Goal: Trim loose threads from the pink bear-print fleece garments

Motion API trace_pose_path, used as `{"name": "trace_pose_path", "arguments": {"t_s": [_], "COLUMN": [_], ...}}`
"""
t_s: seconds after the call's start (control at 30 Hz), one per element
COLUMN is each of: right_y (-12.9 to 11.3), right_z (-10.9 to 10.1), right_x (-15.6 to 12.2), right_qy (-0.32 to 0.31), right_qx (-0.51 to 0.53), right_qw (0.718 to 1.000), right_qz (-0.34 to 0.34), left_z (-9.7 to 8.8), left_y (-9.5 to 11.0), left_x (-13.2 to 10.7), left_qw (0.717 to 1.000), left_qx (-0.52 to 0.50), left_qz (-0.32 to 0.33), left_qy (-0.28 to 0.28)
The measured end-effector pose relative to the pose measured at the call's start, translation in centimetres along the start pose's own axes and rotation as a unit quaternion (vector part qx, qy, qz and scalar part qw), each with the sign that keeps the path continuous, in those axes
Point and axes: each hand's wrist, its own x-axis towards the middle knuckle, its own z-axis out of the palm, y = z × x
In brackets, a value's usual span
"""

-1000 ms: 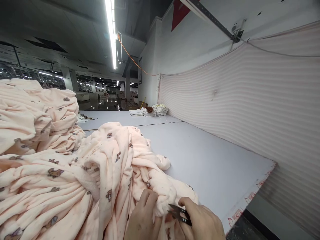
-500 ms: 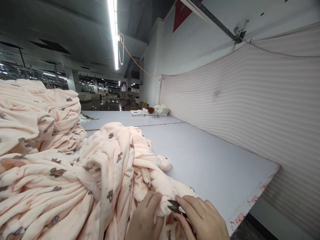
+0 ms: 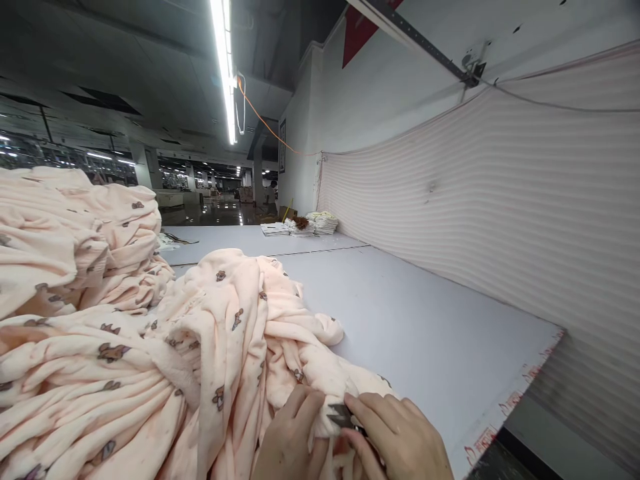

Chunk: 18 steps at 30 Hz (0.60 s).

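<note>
A heap of pale pink fleece fabric (image 3: 215,333) printed with small brown bears lies on the white table (image 3: 425,327). At the bottom edge my left hand (image 3: 293,440) is closed on a fold of this fabric. Just to its right, my right hand (image 3: 397,440) pinches small dark thread snips (image 3: 341,417), whose tips touch the same fold. Both wrists are cut off by the frame.
A taller stack of the same pink fabric (image 3: 70,240) rises at the left. A striped pink cloth (image 3: 500,220) hangs along the right wall. Folded white pieces (image 3: 305,225) sit at the table's far end. The table's front right corner (image 3: 545,347) is near.
My right hand and the snips have slid a little left, closer to my left hand. The fabric heap has barely shifted.
</note>
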Motion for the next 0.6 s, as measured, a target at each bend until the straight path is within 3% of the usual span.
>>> {"name": "trace_pose_path", "arguments": {"t_s": [0.27,0.43,0.53,0.6], "right_y": [0.1,0.0,0.1,0.3], "right_z": [-0.4,-0.4,0.1,0.8], "right_x": [0.0,0.1,0.1,0.1], "right_qy": [0.007,0.019,0.037,0.041], "right_qx": [0.006,0.003,0.063,0.121], "right_qw": [1.000,1.000,0.994,0.980], "right_qz": [0.027,0.009,0.085,0.151], "left_z": [-0.1,-0.3,-0.5,-0.6], "left_y": [0.0,0.5,0.9,1.2], "left_x": [0.3,0.6,0.6,0.6], "left_qw": [1.000,1.000,0.999,0.996], "left_qx": [-0.007,-0.019,-0.034,-0.050], "left_qz": [-0.013,-0.005,-0.025,-0.072], "left_qy": [-0.022,0.001,0.020,0.031]}}
